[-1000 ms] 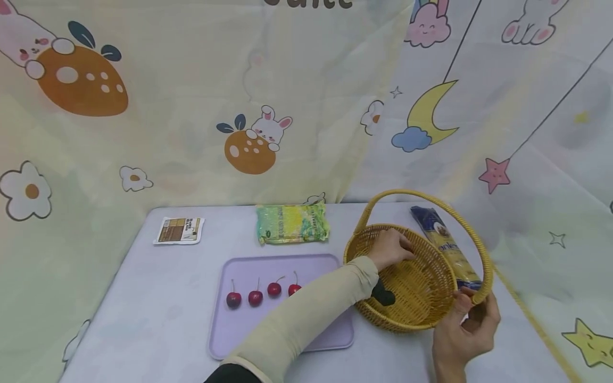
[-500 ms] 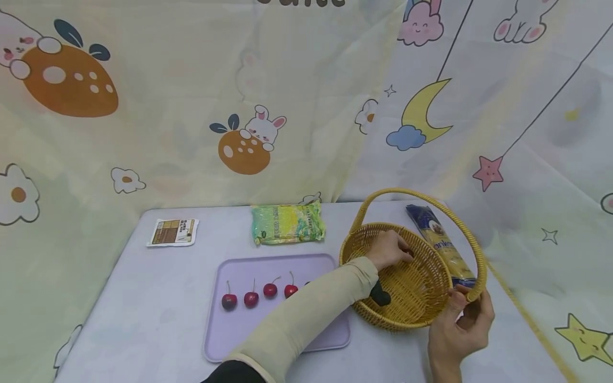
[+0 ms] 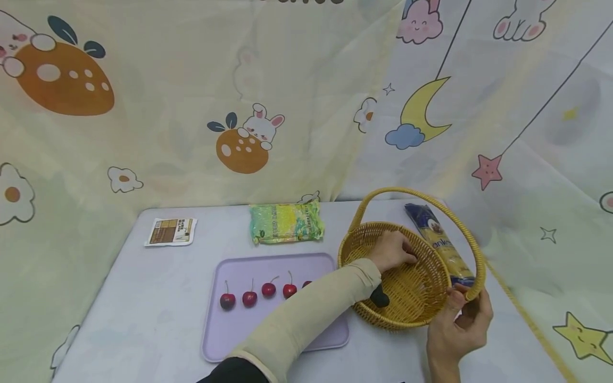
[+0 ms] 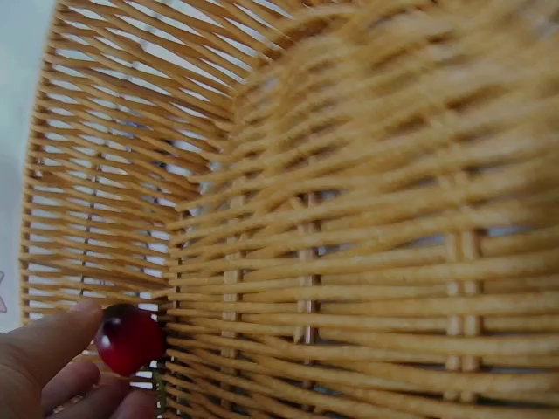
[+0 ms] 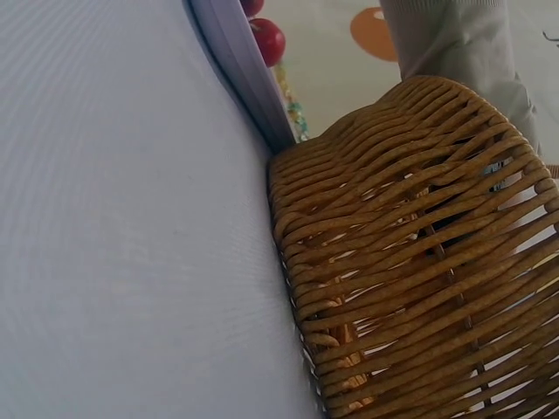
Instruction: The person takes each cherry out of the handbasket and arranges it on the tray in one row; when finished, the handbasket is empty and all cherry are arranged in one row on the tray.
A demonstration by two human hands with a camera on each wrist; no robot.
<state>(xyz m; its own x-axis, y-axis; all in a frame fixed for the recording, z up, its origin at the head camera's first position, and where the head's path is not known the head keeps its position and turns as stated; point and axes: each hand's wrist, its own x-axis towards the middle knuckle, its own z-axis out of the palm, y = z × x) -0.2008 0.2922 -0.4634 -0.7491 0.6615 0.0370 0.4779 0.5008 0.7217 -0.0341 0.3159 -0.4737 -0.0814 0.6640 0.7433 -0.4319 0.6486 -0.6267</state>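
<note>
My left hand (image 3: 392, 250) reaches down into a round yellow wicker basket (image 3: 351, 250) in the head view. In the left wrist view its fingers (image 4: 52, 345) hold a dark red cherry (image 4: 129, 340) low against the basket's woven inside, and a bit of green stem shows under the cherry. My right hand (image 3: 458, 332) grips the basket at its near right, where the handle (image 3: 471, 247) meets the rim. The right wrist view shows only the basket's outer weave (image 5: 393, 244), not the right fingers. Several stemmed cherries (image 3: 249, 298) lie in a row on a lilac tray (image 3: 225, 340).
Behind the tray lies a green and yellow packet (image 3: 286, 222), with a small brown and white packet (image 3: 171, 232) to its left. A blue and gold pasta bag (image 3: 441, 242) leans beside the basket's right side. My left sleeve (image 3: 311, 314) crosses over the tray.
The head view has shifted slightly, so everything sits a little further left. My left hand has dipped slightly inside the basket; the right hand keeps its grip.
</note>
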